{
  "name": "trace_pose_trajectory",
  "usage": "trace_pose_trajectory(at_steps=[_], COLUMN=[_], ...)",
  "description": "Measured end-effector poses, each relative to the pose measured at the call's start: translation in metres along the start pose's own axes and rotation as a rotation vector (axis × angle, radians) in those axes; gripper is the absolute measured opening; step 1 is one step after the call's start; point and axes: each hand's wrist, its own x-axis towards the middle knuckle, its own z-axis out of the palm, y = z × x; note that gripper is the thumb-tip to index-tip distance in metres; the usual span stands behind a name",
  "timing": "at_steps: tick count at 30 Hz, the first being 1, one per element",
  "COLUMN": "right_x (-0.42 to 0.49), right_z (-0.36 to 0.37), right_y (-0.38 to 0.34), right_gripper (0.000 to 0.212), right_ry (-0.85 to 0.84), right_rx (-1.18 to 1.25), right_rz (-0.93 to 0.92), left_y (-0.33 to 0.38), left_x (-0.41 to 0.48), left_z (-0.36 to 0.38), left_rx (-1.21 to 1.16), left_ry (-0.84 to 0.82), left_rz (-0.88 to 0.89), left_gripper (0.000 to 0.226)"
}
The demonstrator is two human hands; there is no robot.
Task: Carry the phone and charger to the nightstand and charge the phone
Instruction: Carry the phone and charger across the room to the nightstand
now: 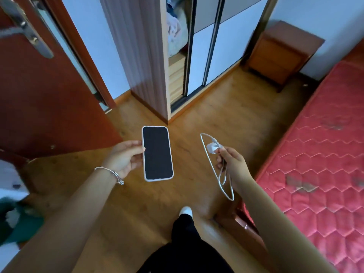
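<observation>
Left fingers [136, 149] pinch the long edge of the phone [157, 153], thumb on top, the rest beneath. Dark screen faces up. Bracelet [112, 173] on that wrist.

Right fingers [226, 154] are curled round the white charger [212, 148]. The plug sits just past my fingertips. Its cable [224, 177] loops out to their left and hangs below my palm.

Phone and charger are held apart over the wooden floor [206, 111]. The nightstand [279, 56] stands well beyond my right fingers, against the wall. Red mattress [315, 164] lies to their right.
</observation>
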Motion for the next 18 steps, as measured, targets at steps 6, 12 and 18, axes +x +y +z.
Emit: trace_pose_trajectory(at_steps=[6, 12, 18], right_x=[0.054, 0.1, 0.161], right_z=[-0.022, -0.035, -0.034], right_y=[-0.028, -0.055, -0.089], right_gripper=[0.026, 0.024, 0.025], right_ry=[0.1, 0.176, 0.269], right_rx=[0.042, 0.064, 0.116], right_rz=[0.005, 0.01, -0.024], left_y=[0.04, 0.077, 0.121], left_x=[0.062, 0.128, 0.202], left_z=[0.044, 0.086, 0.128], left_rx=[0.016, 0.057, 0.142], left_ry=[-0.08, -0.187, -0.304], left_rz=[-0.009, -0.02, 0.0], left_gripper=[0.018, 0.022, 0.022])
